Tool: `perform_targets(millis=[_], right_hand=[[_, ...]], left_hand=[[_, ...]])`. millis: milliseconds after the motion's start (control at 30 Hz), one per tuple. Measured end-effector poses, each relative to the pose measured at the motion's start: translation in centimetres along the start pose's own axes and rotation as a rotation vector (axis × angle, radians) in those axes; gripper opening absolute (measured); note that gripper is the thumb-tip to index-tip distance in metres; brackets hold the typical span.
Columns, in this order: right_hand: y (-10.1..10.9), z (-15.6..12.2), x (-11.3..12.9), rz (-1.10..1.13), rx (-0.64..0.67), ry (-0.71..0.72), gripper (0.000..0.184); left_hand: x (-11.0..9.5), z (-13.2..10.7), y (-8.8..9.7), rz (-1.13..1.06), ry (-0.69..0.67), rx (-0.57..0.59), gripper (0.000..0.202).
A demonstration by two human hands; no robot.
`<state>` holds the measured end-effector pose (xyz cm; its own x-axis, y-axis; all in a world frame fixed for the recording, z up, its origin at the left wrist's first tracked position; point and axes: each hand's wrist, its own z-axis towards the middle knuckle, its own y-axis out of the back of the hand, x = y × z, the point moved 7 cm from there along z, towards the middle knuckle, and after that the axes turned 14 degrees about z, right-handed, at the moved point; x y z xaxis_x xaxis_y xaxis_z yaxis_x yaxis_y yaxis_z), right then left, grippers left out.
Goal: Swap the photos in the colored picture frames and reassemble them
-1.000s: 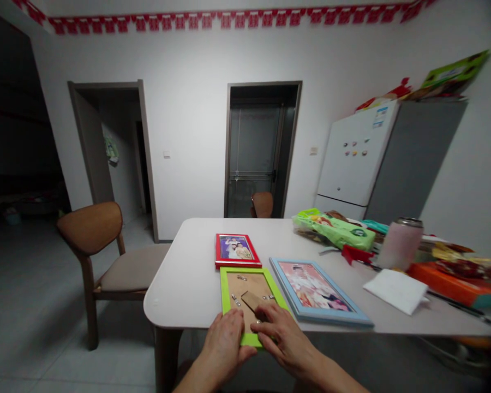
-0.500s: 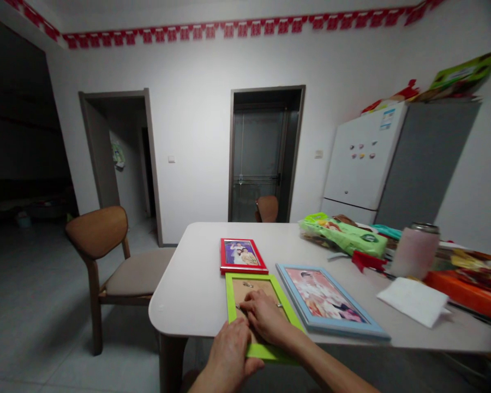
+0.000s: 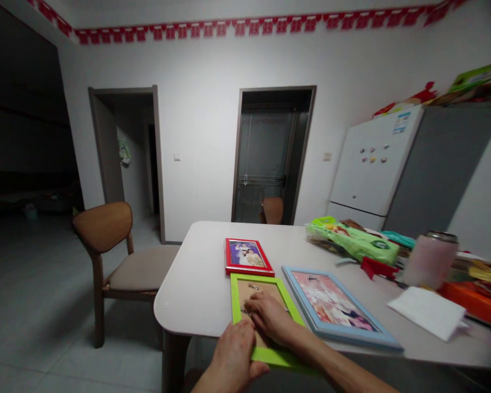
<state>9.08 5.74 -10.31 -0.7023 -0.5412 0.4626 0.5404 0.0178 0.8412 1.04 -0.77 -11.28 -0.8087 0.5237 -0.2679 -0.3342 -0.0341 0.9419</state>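
A: Where do we have the green frame [image 3: 276, 357]?

B: At the near edge of the desk [image 3: 200, 273], right of its rounded left corner, back side up. Its near rim juts past the edge, so we should press on the part that the desk supports, not on the overhang.

A: And our hands?

B: Our left hand [image 3: 237, 349] grips the frame's near-left corner, fingers over the rim, thumb along the near side. Good: that hold should stop it sliding or tipping. Our right hand [image 3: 272, 316] has its fingers bent over the metal clip [image 3: 244, 311] at the left; whether they pinch it or only press, we cannot tell.

A: How should we work there?

B: Lightly, with one fingertip against the metal, pushing sideways rather than prying up. A hard shove could scratch the brown backing [image 3: 270, 286] or knock the red frame [image 3: 249, 256] just beyond.
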Motion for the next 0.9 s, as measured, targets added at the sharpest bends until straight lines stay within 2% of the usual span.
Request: perform_targets(millis=[133,267,400,533,733,833,900], right_hand=[[1.1,1.9,-3.9,0.082,-0.185,-0.252,0.02],[0.6,3.7,-7.3,0.084,-0.236,-0.404,0.021],[0.3,4.6,-9.4,0.085,-0.266,-0.499,0.019],[0.6,4.7,-10.0,0.086,-0.298,-0.548,0.017],[1.3,4.1,-9.1,0.138,-0.375,-0.545,0.014],[2.0,3.6,-8.4,0.216,-0.394,-0.488,0.016],[2.9,3.0,-8.1,0.282,-0.405,-0.436,0.019]], left_hand=[[0.1,0.0,-0.6,0.012,0.033,0.04,0.062],[0.3,0.0,-1.2,0.013,0.043,0.064,0.068],[0.2,-0.2,-1.1,0.015,0.062,0.086,0.068],[0.1,-0.5,-0.5,0.012,0.054,0.089,0.067],[0.0,-0.6,0.1,0.056,0.084,0.13,0.067],[-1.4,0.3,-0.5,0.091,0.062,0.172,0.063],[-2.9,1.1,-1.3,0.116,0.006,0.188,0.052]])
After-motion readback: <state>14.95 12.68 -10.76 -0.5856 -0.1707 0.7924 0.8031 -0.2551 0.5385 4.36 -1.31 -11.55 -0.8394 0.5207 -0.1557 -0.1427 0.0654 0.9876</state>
